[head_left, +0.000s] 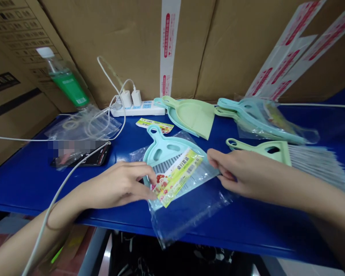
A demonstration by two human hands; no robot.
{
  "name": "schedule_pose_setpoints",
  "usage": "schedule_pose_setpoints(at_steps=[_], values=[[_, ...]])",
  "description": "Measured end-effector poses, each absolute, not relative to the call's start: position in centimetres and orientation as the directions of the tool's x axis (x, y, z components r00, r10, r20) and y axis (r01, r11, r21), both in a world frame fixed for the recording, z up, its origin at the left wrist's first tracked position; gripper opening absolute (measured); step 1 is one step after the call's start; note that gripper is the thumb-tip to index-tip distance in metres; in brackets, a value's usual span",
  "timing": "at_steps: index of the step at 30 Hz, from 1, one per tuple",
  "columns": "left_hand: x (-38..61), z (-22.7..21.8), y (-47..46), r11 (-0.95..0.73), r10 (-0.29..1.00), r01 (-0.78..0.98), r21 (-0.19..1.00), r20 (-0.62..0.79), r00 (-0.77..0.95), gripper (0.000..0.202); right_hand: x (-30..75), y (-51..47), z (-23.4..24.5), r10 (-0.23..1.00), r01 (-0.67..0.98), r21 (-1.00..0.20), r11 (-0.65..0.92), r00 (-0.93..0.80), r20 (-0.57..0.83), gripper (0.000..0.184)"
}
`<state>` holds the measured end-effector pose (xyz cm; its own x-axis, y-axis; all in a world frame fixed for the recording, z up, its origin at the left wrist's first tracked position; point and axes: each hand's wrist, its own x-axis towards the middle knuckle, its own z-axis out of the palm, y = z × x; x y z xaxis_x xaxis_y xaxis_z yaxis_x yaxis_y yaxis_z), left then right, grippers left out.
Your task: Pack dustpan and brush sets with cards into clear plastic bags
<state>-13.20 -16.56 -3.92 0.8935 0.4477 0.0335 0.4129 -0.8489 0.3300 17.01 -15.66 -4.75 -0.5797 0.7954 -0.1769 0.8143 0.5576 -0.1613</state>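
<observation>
A light blue dustpan (158,147) with a grey-bristled brush lies in a clear plastic bag (186,218) on the blue table. A yellow-green printed label card (179,176) rests at a slant over the pan; whether it is inside the bag I cannot tell. My left hand (126,184) pinches the card's left end, thumb and forefinger at the pan's left edge. At the pan's right corner, my right hand (232,170) is closed on the bag's edge, its fingertips partly hidden. The bag's loose end hangs toward the table's front edge.
Behind stand green and blue dustpans (194,115), another bagged set (264,117) and a green brush (276,151). A second label card (155,125) lies near a power strip (143,109). Left are a phone (96,155), white cables and a green bottle (69,86).
</observation>
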Motion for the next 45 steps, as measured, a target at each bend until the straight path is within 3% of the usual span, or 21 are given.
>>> schedule_pose_setpoints(at_steps=[4,10,19,26,45], values=[[-13.5,-3.9,-16.2,-0.836,0.532,0.494,0.239,0.127,0.837,0.04,17.0,-16.0,-4.7,0.765,0.785,-0.155,0.599,-0.619,-0.176,0.011],[-13.2,-4.1,-16.0,-0.792,0.608,0.604,0.092,0.206,0.767,0.036,16.0,-16.4,-4.5,0.693,0.69,-0.247,0.68,-0.715,-0.092,0.015],[-12.4,-4.6,-17.0,-0.919,0.342,0.387,-0.071,0.339,0.876,0.018,15.0,-16.3,-4.8,0.65,0.609,-0.262,0.748,-0.752,0.106,0.019],[-11.8,-5.4,-17.1,-0.887,0.307,0.395,-0.239,0.334,0.891,0.025,14.5,-16.4,-4.6,0.638,0.57,-0.312,0.76,-0.746,0.192,0.017],[-12.2,-5.1,-16.7,-0.909,0.333,0.382,-0.164,0.264,0.905,0.03,14.8,-16.3,-4.4,0.604,0.549,-0.375,0.747,-0.796,0.039,0.012]])
